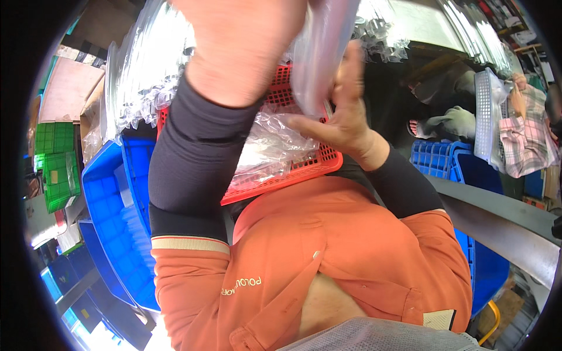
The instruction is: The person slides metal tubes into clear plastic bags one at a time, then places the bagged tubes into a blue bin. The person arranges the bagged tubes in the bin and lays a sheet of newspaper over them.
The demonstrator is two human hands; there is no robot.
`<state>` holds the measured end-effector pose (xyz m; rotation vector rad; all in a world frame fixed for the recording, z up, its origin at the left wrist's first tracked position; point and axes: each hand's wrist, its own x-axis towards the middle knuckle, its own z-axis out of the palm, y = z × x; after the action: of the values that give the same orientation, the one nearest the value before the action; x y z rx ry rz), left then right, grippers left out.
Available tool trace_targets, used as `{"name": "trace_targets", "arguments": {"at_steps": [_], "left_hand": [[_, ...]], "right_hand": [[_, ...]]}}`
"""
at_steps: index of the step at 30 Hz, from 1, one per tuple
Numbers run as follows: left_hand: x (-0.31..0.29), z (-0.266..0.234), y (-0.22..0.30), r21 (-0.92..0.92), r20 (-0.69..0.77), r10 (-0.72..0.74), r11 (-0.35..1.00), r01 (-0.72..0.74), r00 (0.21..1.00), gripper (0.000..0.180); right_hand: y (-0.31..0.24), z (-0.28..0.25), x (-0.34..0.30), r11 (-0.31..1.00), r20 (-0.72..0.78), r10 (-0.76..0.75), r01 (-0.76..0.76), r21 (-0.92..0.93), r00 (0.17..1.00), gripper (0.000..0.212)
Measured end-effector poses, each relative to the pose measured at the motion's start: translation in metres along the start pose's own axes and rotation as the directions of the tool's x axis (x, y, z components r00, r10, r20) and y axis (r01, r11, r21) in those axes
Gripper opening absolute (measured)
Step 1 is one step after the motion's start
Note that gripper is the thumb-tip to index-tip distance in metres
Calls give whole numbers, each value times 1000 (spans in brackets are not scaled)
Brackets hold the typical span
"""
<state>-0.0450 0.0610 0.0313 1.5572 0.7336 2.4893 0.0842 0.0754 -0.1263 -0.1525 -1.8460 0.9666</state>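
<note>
A long, translucent plastic sleeve or bag [319, 58] hangs upright, blurred by motion; what is inside cannot be made out. My left hand [246, 41] is at its left near the top edge. That hand is smeared, and its fingers are hidden. My right hand [345, 120] is at the sleeve's right side, thumb stretched out and fingers raised and apart. Whether it touches the sleeve is unclear. Below both hands, a red perforated basket [304, 174] sits against my lap, with crumpled clear plastic bags [272, 143] in it.
Stacks of clear plastic sleeves [152, 64] lie beyond the basket. Blue crates [108, 193] stand at my left, green crates [58, 164] farther off. A grey metal bar [503, 228] and a blue bin [486, 269] are at right. A person in plaid [527, 131] is near a white basket [489, 117].
</note>
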Motion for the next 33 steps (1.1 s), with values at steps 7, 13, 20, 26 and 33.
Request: {"name": "trace_targets", "arguments": {"at_steps": [7, 13, 20, 26, 33], "left_hand": [[-115, -60, -25, 664, 682, -602, 748, -4, 415, 20], [-191, -97, -39, 674, 685, -727, 651, -350, -33, 14], [-124, -115, -16, 453, 385, -834, 545, 706, 396, 17], [-122, -107, 0, 51, 271, -825, 527, 848, 496, 29], [-117, -89, -16, 566, 182, -861, 487, 665, 475, 32]], "right_hand": [[-3, -84, 84, 925, -194, 291, -327, -193, 937, 44], [56, -124, 173, 630, 129, 717, -557, -541, 685, 46], [72, -68, 173, 762, 112, 115, -15, -647, 987, 52], [-15, -63, 81, 825, 345, 513, -563, 56, 786, 42], [-14, -63, 69, 907, 299, 420, -390, -158, 857, 22]]}}
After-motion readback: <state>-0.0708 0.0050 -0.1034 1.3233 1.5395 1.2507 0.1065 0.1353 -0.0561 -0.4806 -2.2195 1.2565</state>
